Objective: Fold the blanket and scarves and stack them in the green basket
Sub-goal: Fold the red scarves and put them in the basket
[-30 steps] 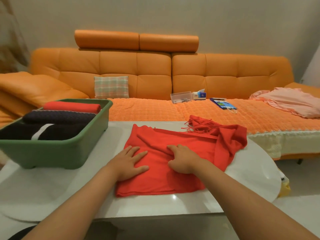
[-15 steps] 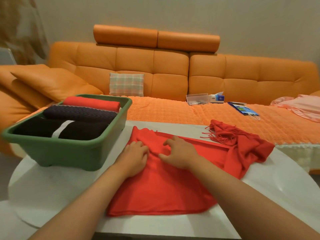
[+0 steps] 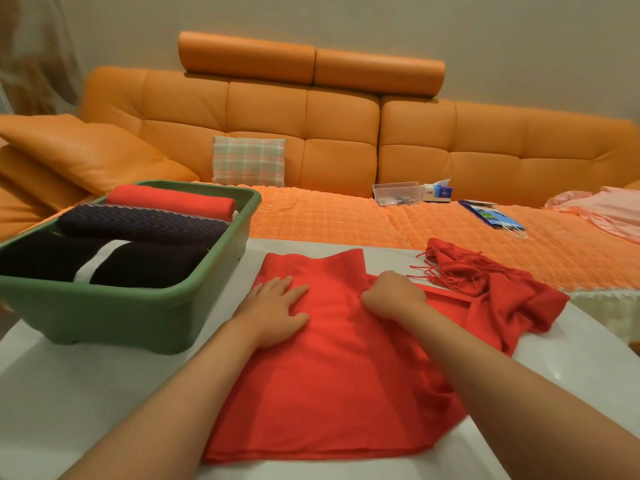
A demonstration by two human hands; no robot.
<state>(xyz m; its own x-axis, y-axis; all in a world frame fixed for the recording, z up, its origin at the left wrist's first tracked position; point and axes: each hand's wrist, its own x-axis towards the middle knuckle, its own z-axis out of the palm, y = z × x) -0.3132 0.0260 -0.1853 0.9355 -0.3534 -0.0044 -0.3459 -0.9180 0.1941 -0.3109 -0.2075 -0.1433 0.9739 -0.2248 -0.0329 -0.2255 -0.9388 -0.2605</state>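
The red scarf (image 3: 346,368) lies spread on the white worktop (image 3: 86,393), just right of the green basket (image 3: 138,317), its near hem close to the worktop's front edge. The left hand (image 3: 273,306) rests flat on the cloth with fingers straight, on the side nearest the basket. The right hand (image 3: 394,294), farther from the basket, has its fingers curled down into the fabric and seems to pinch a fold.

The scarf looks thin, soft and light. It should crease easily but may slide on the glossy worktop, so one palm pinning while the other lifts an edge or corner seems wise. Its fringed end (image 3: 460,271) is bunched up, well right of the basket, and likely needs straightening before the next fold.

In the basket lie three folded pieces: a black one with a white stripe (image 3: 145,265), a dark patterned one (image 3: 145,221) and a red one (image 3: 173,199), leaving little room. Beyond the basket stands an orange sofa (image 3: 343,133) with a plaid cushion (image 3: 249,161), a clear box (image 3: 394,192) and a pink cloth (image 3: 602,209).
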